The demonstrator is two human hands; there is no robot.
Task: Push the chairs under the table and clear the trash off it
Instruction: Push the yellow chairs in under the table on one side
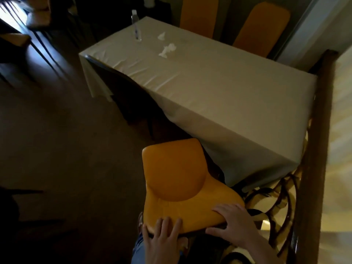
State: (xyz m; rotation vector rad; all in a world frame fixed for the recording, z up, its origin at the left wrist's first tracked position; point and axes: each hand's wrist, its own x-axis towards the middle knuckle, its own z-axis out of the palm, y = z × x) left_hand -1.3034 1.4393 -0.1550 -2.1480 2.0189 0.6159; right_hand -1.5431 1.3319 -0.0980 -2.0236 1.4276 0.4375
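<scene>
An orange padded chair [177, 180] stands at the near side of the table [219, 88], which wears a pale cloth. My left hand [162, 239] and my right hand [232, 221] both grip the top edge of the chair's backrest. On the far part of the table lie crumpled white tissues [167, 49] and a smaller tissue [162, 36]. A clear plastic bottle [136, 25] stands near the far left corner. Two more orange chairs [199, 16] [262, 27] stand at the far side, backs showing above the table.
A dark wooden rail [316, 149] with curved ironwork runs along the right of the table. Dark floor [57, 140] spreads to the left. Dark chair legs [40, 46] stand at the upper left. My jeans-clad leg [138, 250] shows below the chair.
</scene>
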